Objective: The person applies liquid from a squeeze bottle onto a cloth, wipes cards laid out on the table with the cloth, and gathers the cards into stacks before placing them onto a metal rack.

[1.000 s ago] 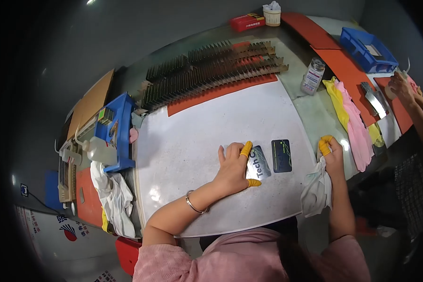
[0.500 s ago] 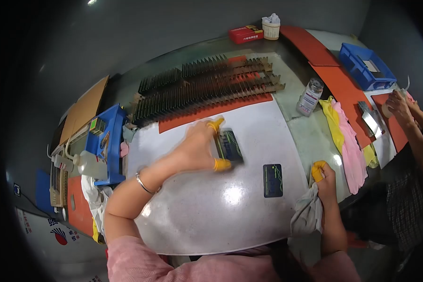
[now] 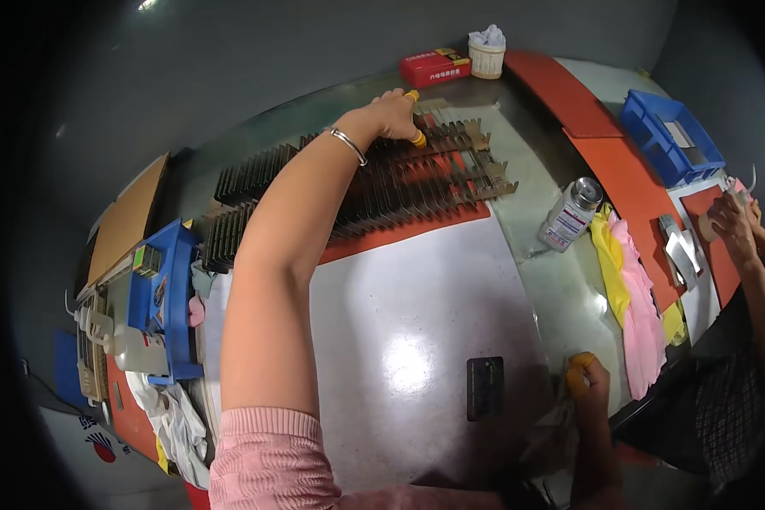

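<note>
My left hand point(image 3: 391, 117), with yellow finger covers on thumb and finger, reaches to the far rows of upright dark panels point(image 3: 374, 191). Its fingers span a dark panel that barely shows against the rack. Brown notched rack strips point(image 3: 495, 177) stick out at the rows' right end. My right hand point(image 3: 588, 387), also with a yellow finger cover, is closed near the front right over a grey cloth point(image 3: 552, 429), which lies in shadow. On the white sheet point(image 3: 374, 331), left of my right hand, lies one flat dark panel point(image 3: 485, 388).
A clear bottle point(image 3: 569, 217) and yellow and pink cloths point(image 3: 633, 306) stand to the right. Blue trays point(image 3: 178, 297) flank both sides. A red box point(image 3: 435, 68) and white cup point(image 3: 486, 61) sit at the back. Another person's hands point(image 3: 735, 225) work at far right.
My left hand has moved from above the white sheet, with a dark panel, up and away to the far rows. My right hand stays low at the right with the cloth. The view has shifted slightly.
</note>
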{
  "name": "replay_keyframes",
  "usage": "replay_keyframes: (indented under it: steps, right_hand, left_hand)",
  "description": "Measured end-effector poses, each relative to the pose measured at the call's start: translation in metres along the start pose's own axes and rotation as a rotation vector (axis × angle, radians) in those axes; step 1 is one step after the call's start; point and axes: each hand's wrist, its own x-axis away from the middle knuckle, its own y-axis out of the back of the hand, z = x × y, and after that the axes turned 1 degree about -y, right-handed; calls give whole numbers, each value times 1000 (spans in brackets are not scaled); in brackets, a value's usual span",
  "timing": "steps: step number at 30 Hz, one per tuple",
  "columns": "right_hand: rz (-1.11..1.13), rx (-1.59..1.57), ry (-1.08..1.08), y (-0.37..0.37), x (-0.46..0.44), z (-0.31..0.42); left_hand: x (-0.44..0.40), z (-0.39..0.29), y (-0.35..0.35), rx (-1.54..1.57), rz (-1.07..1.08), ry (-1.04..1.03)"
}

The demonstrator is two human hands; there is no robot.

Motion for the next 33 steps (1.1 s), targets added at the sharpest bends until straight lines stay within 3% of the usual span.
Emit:
replay_keyframes:
  steps: [4,6,9,11,12,13,14,16,18,24,31,33]
  right_hand:
    - [-5,-4,24,-1,0,8]
    - [-2,-17,40,-2,-2,7]
    - [-4,-53,48,-2,0,8]
    - [24,-129,38,-4,0,17]
    - [20,-145,38,-4,0,16]
    - [30,-152,48,-3,-1,11]
    - [42,-156,53,-4,0,10]
    - [92,-159,-33,-4,1,25]
    - [51,-169,65,-5,0,11]
    - [22,-156,142,-8,-2,7]
    - [29,-214,119,-7,-2,5]
    - [39,-216,117,-8,-1,6]
  left_hand:
    - [-10,-12,5,-125,138,-38]
    - [-17,-12,10,73,212,-37]
    - [20,-31,26,-46,-75,-76]
    - [86,-75,36,317,-324,-99]
    - [121,-96,32,580,-297,-143]
    - [154,-113,23,474,-238,-277]
    - [194,-130,-9,473,-335,-377]
    - [260,-161,-39,452,23,-344]
    - [299,-180,-66,460,85,-257]
    - [308,-206,-90,478,-91,-183]
    - [314,-213,-86,514,-40,-186]
    - [316,-211,-85,364,-212,-331]
